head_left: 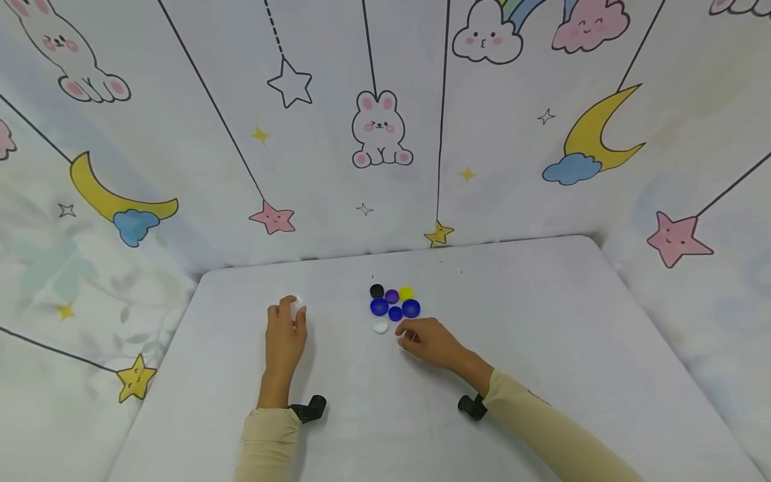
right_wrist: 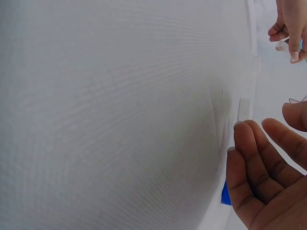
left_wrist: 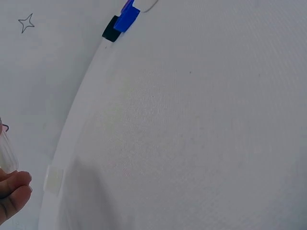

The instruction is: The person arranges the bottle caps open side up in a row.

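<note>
At the left of the table, my left hand (head_left: pixel 286 338) pinches a small clear plastic cap (left_wrist: pixel 7 155) between fingers and thumb. A whitish cap (left_wrist: pixel 53 180) sits close by that hand in the left wrist view. My right hand (head_left: pixel 435 343) hovers over the table with loosely bent fingers and holds nothing. Its fingertips are just right of a white cap (head_left: pixel 381 326). Behind this cap lie two large blue caps (head_left: pixel 379 306) with a smaller blue cap (head_left: pixel 395 314) between them. Black (head_left: pixel 377 290), purple (head_left: pixel 392 296) and yellow (head_left: pixel 406 293) caps form the row farther back.
A white cloth covers the table (head_left: pixel 542 321), whose back edge meets a printed fabric wall (head_left: pixel 331 174) with bunnies, stars and moons. Dark camera mounts sit at the left wrist (head_left: pixel 310 408) and right wrist (head_left: pixel 472 407). A few dark specks mark the cloth near the back.
</note>
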Demonstrator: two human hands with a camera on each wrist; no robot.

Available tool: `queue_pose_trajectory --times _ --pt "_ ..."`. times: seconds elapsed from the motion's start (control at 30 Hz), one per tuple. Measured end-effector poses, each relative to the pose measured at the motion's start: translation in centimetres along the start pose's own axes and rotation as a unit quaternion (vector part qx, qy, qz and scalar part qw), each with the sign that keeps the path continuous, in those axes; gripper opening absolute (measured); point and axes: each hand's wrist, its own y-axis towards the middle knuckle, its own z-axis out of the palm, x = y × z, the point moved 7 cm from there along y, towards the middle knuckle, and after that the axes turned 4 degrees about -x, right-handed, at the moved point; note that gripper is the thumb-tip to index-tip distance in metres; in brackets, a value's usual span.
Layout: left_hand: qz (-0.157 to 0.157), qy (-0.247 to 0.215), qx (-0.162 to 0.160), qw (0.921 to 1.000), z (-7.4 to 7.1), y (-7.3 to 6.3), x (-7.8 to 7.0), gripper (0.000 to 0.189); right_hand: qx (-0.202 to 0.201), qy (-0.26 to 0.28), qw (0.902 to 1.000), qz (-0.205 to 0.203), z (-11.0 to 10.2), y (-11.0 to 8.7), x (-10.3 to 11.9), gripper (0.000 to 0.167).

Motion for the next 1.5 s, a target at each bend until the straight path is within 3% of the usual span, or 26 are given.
queue_pose_trajectory --times 0.47,0.77,1.2,1.5 --pt "0.042 0.0 -0.007 0.9991 0.8 -0.3 -0.2 0.03 -0.004 0.007 0.9999 -0.006 -0.1 -0.2 -0.2 0.016" --pt "0.066 -0.025 -0.027 0.9971 0.7 -0.4 -1.4 0.03 -0.002 0.009 0.9999 -0.007 -0.2 -0.3 0.0 0.016" --pt "0.034 -0.047 0.04 0.9975 1.9 -0.5 -2.5 0.034 0.001 0.016 0.9998 -0.009 -0.2 -0.3 0.0 0.016" --pt "0.019 -0.046 0.063 0.9968 2.3 -0.9 -3.3 0.033 0.006 0.01 0.9999 -0.003 -0.3 -0.4 0.2 0.017"
